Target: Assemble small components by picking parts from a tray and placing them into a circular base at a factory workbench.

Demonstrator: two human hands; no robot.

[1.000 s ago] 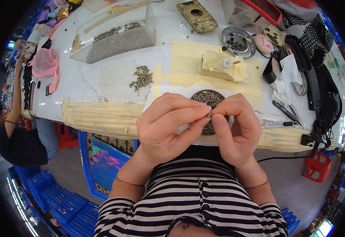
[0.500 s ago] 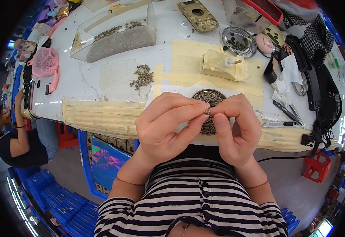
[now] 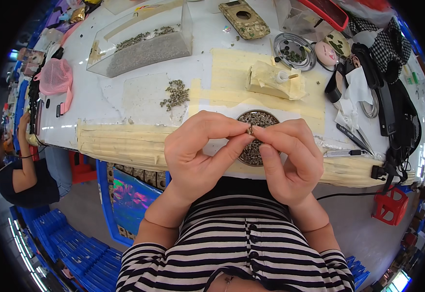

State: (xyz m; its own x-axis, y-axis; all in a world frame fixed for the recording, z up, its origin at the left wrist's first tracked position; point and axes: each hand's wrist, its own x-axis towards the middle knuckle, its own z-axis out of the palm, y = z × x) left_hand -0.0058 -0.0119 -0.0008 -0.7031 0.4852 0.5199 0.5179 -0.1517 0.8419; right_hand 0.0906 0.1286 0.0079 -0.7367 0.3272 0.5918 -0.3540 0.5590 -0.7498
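Over a round dish [image 3: 276,116] heaped with small grey-brown parts, my two hands meet at the fingertips. My left hand [image 3: 198,153] pinches a tiny brownish part [image 3: 250,130] between thumb and forefinger. The fingers of my right hand [image 3: 295,158] are curled, and its forefinger presses on the same part from the right; its thumb is lower, partly apart. The part's exact kind is too small to make out. A loose pile of similar small parts [image 3: 175,95] lies left of the dish. Beyond it stands a yellow-taped block [image 3: 266,85] with a small white cup [image 3: 283,76] on top.
A clear bin [image 3: 149,56] of grey granules and small parts stands far left. Beyond are a camouflage toy tank hull [image 3: 244,18] and a dish of dark green pieces [image 3: 295,51]. Tweezers [image 3: 352,136], a cutter knife [image 3: 344,153] and straps lie right. Another person [image 3: 25,170] sits left.
My fingertips have shifted slightly left and away from me with the small part, which now shows more plainly between them. My right fingers have straightened a little.
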